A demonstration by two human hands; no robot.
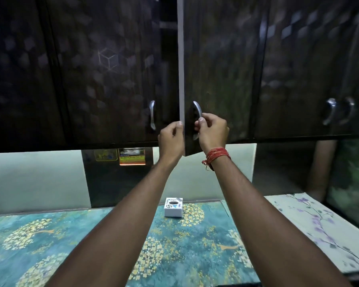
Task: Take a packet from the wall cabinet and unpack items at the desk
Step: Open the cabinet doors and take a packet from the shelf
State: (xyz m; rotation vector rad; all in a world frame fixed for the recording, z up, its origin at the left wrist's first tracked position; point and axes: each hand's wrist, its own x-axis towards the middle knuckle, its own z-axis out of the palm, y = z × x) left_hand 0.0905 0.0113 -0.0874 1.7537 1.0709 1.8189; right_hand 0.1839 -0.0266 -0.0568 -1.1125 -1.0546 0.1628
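While both arms reach up, the counter lies below them, covered with a blue-green cloth that has yellow flower trees on it. On its right side is a paler cloth with purple flowers on thin branches. Behind the counter is a pale green wall, and a dark panel stands in its middle with a few bright stickers near the top. A small white box sits on the counter near the back, between the two arms, with a round dark hole on its top; what is in it cannot be seen. Up high hangs the dark wall cabinet, with a shiny cube pattern on its doors. Its left door has a curved metal handle that nobody is touching. Next comes the gap where the middle door stands a little way open, with its pale edge facing out. Inside the gap it is dark, and only a bit of a shelf shows near the top. The packet cannot be seen anywhere. The left hand pinches the pale edge of that open door near the bottom, fingers curled around it. The right hand is closed around the door's curved handle, and red threads are tied around that wrist. Far to the right, two more metal handles sit side by side on closed doors.
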